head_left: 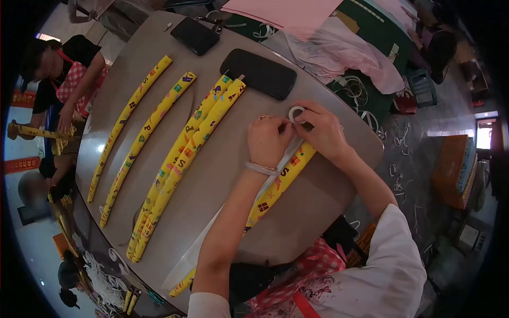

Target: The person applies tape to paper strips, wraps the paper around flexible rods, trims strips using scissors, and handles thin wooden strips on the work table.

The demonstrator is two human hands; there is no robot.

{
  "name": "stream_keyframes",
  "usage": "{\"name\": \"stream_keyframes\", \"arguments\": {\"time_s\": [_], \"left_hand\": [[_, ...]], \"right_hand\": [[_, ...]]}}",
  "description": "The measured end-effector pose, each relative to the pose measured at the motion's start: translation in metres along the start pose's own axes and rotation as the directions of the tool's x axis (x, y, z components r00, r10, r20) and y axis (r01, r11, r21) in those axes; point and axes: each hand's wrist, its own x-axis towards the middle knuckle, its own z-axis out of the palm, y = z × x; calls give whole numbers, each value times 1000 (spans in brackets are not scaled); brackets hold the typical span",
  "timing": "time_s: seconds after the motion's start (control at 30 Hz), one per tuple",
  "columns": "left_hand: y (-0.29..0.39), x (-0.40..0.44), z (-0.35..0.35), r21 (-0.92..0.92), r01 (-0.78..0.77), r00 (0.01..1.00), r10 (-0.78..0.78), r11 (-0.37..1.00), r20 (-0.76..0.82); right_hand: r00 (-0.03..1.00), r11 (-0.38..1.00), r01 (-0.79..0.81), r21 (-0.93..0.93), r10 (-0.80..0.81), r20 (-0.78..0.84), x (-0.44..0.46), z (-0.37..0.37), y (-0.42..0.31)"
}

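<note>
A long yellow patterned paper roll lies slantwise on the table under my forearms, with a strip of its white underside showing along one edge. My right hand grips a small white roll of tape by the upper end of the paper roll. Right beside it, my left hand has its fingertips pinched together at the paper's white edge. What sits between those fingertips is too small to make out. My left forearm covers part of the roll's lower half.
Left of my hands lie several more yellow paper rolls on the table. A black case and a black pouch are near the far edge. Crumpled pale plastic covers a green surface beyond. People work at the left.
</note>
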Motion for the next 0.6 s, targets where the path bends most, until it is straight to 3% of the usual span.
{"name": "stream_keyframes", "arguments": {"time_s": [0.23,0.47,0.53,0.6], "left_hand": [[-5,0,-2,-61,102,989,-95,993,118],[-8,3,-12,-130,51,988,-31,990,152],[-7,4,-14,-234,197,964,-145,952,222],[-5,6,-15,-192,194,960,-147,962,238]], "right_hand": [[999,995,-2,101,6,-42,-3,4,5],[998,971,-53,233,62,-31,-5,0,3],[997,962,-48,270,62,-45,-4,0,3],[998,962,-46,269,58,-38,-4,0,4]]}}
